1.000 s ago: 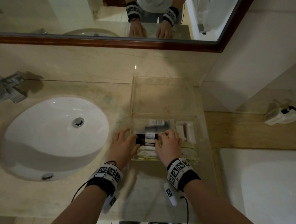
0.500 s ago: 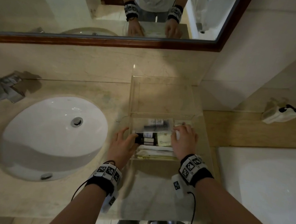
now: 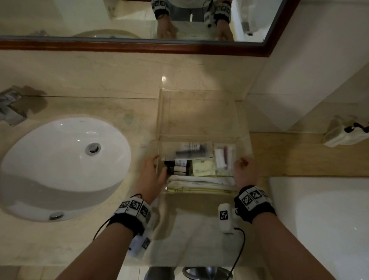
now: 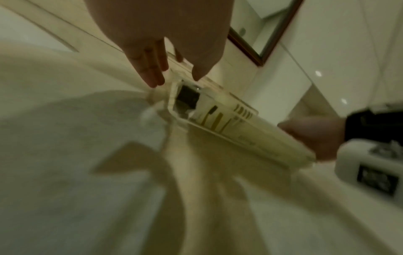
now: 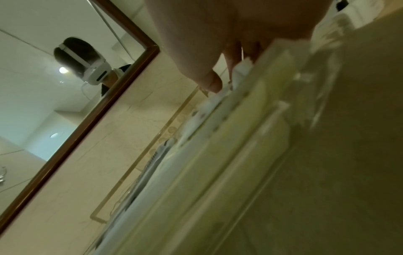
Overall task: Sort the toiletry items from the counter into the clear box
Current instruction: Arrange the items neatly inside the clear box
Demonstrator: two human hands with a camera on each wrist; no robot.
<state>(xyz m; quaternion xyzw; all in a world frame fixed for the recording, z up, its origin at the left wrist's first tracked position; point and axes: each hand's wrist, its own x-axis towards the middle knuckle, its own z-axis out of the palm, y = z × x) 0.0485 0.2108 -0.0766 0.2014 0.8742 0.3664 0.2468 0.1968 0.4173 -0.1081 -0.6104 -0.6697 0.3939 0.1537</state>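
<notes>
The clear box [image 3: 200, 138] stands on the beige counter right of the sink. Its lid [image 3: 202, 113] is tipped up against the wall. Inside lie two dark bottles [image 3: 176, 168], a pale yellow sachet [image 3: 202, 167], a clear packet with a dark tube [image 3: 189, 150], a packet with a red item [image 3: 224, 157] and white folded packs [image 3: 198, 182]. My left hand [image 3: 154, 170] pinches the left wall, thumb inside by the bottles and fingers outside [image 4: 152, 77]. My right hand [image 3: 244, 170] holds the right wall, its thumb [image 5: 212, 84] on the rim.
A white sink [image 3: 64, 165] with a faucet [image 3: 5, 107] lies to the left. The mirror's wooden frame [image 3: 141, 45] runs along the wall behind. A white bathtub [image 3: 334, 233] is on the right, with a white item [image 3: 348, 133] on the ledge above it.
My right hand has left the bottles in the middle of the box and moved right to the box's right wall. The left hand stays at the left wall.
</notes>
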